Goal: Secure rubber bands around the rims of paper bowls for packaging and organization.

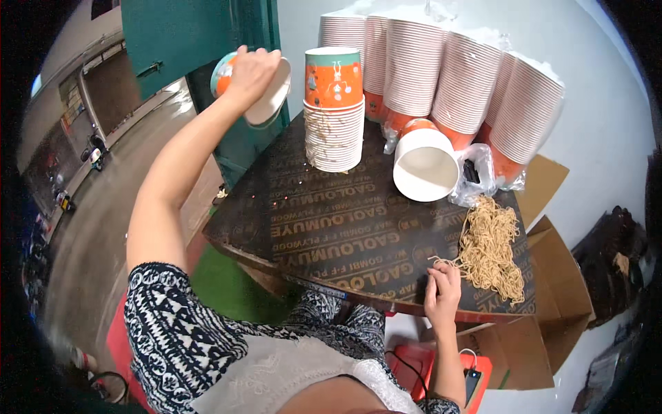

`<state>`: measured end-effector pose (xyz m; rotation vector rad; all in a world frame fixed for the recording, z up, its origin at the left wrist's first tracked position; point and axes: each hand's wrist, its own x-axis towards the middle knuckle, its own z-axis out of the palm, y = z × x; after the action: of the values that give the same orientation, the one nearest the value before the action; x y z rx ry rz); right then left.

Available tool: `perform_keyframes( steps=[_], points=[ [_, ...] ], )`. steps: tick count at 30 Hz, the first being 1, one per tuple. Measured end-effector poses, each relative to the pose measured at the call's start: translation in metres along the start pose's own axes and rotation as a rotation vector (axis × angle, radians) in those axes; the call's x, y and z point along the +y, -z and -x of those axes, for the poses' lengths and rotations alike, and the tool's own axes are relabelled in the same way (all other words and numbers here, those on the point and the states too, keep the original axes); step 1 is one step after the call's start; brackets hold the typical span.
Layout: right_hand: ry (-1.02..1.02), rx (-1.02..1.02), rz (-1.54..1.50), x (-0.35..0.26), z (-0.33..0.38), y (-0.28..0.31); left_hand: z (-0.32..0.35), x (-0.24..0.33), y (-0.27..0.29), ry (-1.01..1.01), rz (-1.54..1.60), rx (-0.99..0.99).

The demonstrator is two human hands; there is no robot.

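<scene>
My left hand (pixel 252 77) is raised beyond the table's left edge, wrapped round an orange and teal paper tub (pixel 277 96) that tilts, its white mouth facing down and right. Near the front edge, my right hand (pixel 443 288) has its fingers curled together at a thin tan strand. That strand leads to a tangled heap of thin tan strands (pixel 493 252) beside the hand. Between the hands stands a stack of upside-down paper tubs (pixel 334 79), with tan strands caught about its pale rims. Another paper tub (pixel 426 169) lies on its side, white mouth facing me.
Tall stacks of plastic-wrapped paper tubs (pixel 414 65) line the back of the dark plywood table (pixel 331 228). A crumpled clear bag (pixel 476 172) lies by the tipped tub. Cardboard boxes (pixel 555 297) stand at the right; a green door (pixel 183 41) is at the far left.
</scene>
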<state>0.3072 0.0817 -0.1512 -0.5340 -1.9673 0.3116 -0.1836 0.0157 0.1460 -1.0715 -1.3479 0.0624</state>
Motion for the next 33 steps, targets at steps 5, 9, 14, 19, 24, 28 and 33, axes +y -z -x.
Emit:
perform_keyframes(
  steps=[5,9,14,19,24,28,33],
  points=[
    [0.019,-0.074,0.099,-0.009,-0.007,-0.001,-0.070,0.017,-0.057,-0.098,0.002,0.121],
    [-0.012,-0.070,0.132,-0.011,-0.008,-0.002,-0.119,0.054,-0.073,-0.154,0.024,0.231],
    [-0.016,-0.040,0.153,-0.012,-0.009,-0.004,-0.139,0.104,-0.083,-0.308,0.002,0.364],
    [-0.017,-0.055,0.187,-0.014,-0.010,-0.004,-0.124,0.129,-0.087,-0.399,0.053,0.249],
    [-0.019,-0.045,0.185,-0.013,-0.009,-0.003,-0.089,0.185,-0.059,-0.404,0.377,0.129],
    [-0.036,-0.035,0.188,-0.012,-0.009,-0.004,-0.049,0.265,0.004,-0.196,0.943,-0.069],
    [-0.031,-0.038,0.178,-0.013,-0.008,-0.006,-0.016,0.309,0.025,0.171,1.153,-0.066]
  ],
)
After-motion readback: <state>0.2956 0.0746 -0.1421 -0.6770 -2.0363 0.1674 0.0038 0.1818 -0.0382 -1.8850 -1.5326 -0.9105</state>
